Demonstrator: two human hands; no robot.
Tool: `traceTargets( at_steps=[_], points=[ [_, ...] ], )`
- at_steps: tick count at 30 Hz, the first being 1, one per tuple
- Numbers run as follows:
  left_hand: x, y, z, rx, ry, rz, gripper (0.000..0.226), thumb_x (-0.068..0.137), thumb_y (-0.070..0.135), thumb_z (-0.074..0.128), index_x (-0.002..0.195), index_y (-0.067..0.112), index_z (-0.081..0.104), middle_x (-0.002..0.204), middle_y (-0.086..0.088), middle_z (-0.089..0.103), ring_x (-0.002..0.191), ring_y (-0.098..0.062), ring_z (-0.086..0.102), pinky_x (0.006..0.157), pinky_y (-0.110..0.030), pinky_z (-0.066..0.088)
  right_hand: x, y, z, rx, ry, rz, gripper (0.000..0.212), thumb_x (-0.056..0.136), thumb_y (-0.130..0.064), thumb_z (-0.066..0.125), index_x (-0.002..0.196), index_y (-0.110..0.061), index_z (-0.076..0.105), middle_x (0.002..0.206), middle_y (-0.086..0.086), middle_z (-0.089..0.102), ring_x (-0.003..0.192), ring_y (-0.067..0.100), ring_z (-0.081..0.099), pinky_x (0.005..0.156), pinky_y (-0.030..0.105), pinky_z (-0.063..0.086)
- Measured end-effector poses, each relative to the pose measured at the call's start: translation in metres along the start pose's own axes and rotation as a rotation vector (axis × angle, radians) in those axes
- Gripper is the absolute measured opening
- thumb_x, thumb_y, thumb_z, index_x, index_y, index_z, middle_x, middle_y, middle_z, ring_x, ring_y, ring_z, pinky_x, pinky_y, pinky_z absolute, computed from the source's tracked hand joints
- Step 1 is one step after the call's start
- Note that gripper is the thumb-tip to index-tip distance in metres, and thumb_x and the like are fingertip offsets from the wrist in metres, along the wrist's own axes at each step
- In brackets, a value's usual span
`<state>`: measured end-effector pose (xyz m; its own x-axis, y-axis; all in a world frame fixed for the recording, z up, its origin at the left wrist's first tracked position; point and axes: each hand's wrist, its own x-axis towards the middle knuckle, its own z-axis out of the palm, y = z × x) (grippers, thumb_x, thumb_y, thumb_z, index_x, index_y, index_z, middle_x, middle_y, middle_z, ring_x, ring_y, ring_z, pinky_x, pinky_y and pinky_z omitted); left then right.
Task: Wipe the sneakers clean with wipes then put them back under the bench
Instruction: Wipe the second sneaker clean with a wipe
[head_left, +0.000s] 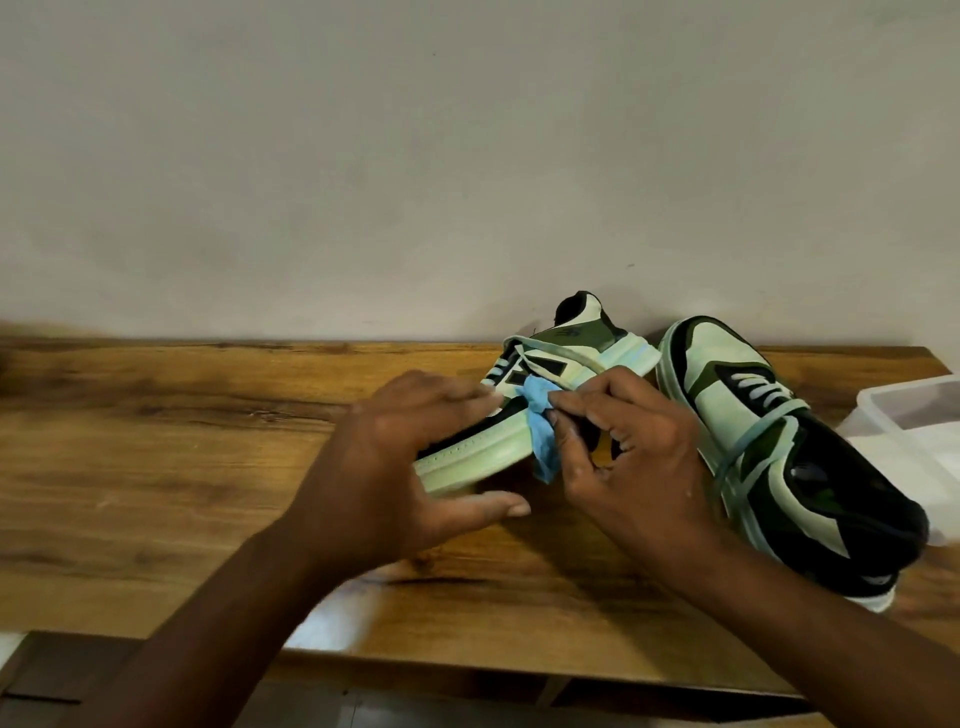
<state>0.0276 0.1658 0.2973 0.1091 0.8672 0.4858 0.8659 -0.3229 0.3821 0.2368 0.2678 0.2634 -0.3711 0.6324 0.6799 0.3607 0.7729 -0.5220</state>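
Two green, black and pale sneakers lie on a wooden bench top (182, 441). The left sneaker (576, 353) is tipped on its side, sole edge toward me. My left hand (395, 467) holds its toe end, fingers over the upper and thumb beneath the sole. My right hand (628, 457) pinches a crumpled blue wipe (540, 426) against the sneaker's side near the midsole. The other sneaker (769, 441) stands upright to the right, toe pointing away from me, partly behind my right wrist.
A pale wall rises directly behind the bench. A clear plastic container (914, 415) sits at the right edge, touching the right sneaker. The bench's front edge (467, 670) runs along the bottom, with dark floor below.
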Motion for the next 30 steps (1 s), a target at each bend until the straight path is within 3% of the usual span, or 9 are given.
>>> traceTargets(
  at_steps=[4,8,14,18,21,24,27,30],
  points=[
    [-0.002,0.005,0.018,0.1,0.061,0.098,0.041,0.088,0.038,0.082,0.12,0.014,0.078,0.125,-0.001,0.073,0.112,-0.021,0.068,0.084,-0.044,0.058,-0.003,-0.005,0.002,0.004,-0.008,-0.021,0.028,0.084,0.0,0.079,0.111,-0.001,0.077,0.098,0.006,0.068,0.085,0.012,0.063,0.074,0.008,0.049],
    [-0.003,0.004,0.018,0.088,0.088,0.106,0.026,0.09,0.027,0.079,0.113,0.014,0.081,0.116,-0.002,0.076,0.105,-0.02,0.069,0.081,-0.043,0.059,-0.014,-0.012,0.006,0.053,-0.038,-0.177,0.026,0.085,-0.003,0.079,0.111,0.003,0.076,0.099,0.012,0.065,0.089,0.017,0.063,0.077,0.017,0.054],
    [-0.004,0.005,0.018,0.068,0.076,0.117,0.028,0.089,0.027,0.082,0.113,0.012,0.081,0.117,-0.001,0.077,0.1,-0.018,0.071,0.076,-0.04,0.059,-0.006,0.013,0.001,0.017,-0.02,-0.096,0.016,0.083,-0.005,0.078,0.098,0.0,0.076,0.094,0.008,0.066,0.083,0.018,0.064,0.066,0.03,0.057],
    [-0.002,0.003,0.018,0.055,0.1,0.111,0.027,0.089,0.028,0.081,0.111,0.013,0.082,0.117,-0.001,0.078,0.099,-0.017,0.073,0.073,-0.039,0.061,0.008,0.032,0.0,-0.062,0.083,0.051,0.021,0.084,-0.011,0.076,0.104,-0.005,0.079,0.095,0.007,0.069,0.081,0.018,0.064,0.066,0.039,0.059],
    [-0.001,0.006,0.018,0.075,0.115,0.104,0.026,0.088,0.027,0.081,0.11,0.012,0.082,0.115,-0.002,0.078,0.099,-0.017,0.074,0.073,-0.038,0.062,0.006,0.021,0.002,-0.031,0.078,0.057,0.025,0.086,-0.012,0.077,0.11,-0.005,0.078,0.098,0.006,0.07,0.083,0.015,0.066,0.066,0.033,0.061],
    [0.0,0.006,0.017,0.08,0.122,0.106,0.025,0.087,0.024,0.082,0.108,0.011,0.082,0.113,-0.003,0.079,0.096,-0.017,0.074,0.074,-0.038,0.062,-0.004,0.003,0.004,0.081,-0.024,-0.074,0.024,0.089,-0.011,0.075,0.112,-0.005,0.078,0.1,0.004,0.069,0.087,0.013,0.066,0.069,0.026,0.058],
    [-0.001,0.005,0.016,0.081,0.106,0.114,0.026,0.086,0.022,0.082,0.11,0.012,0.082,0.115,-0.003,0.078,0.098,-0.017,0.075,0.076,-0.038,0.063,-0.004,0.009,-0.001,0.089,-0.063,-0.095,0.021,0.087,-0.015,0.076,0.106,-0.006,0.08,0.097,0.002,0.069,0.084,0.012,0.066,0.065,0.029,0.058],
    [-0.001,0.003,0.015,0.061,0.121,0.112,0.028,0.084,0.021,0.083,0.111,0.011,0.081,0.117,-0.004,0.078,0.1,-0.018,0.076,0.076,-0.038,0.063,0.007,0.033,-0.009,-0.049,0.005,0.026,0.023,0.084,-0.018,0.076,0.106,-0.011,0.08,0.093,-0.001,0.068,0.076,0.012,0.063,0.061,0.035,0.059]
  ],
)
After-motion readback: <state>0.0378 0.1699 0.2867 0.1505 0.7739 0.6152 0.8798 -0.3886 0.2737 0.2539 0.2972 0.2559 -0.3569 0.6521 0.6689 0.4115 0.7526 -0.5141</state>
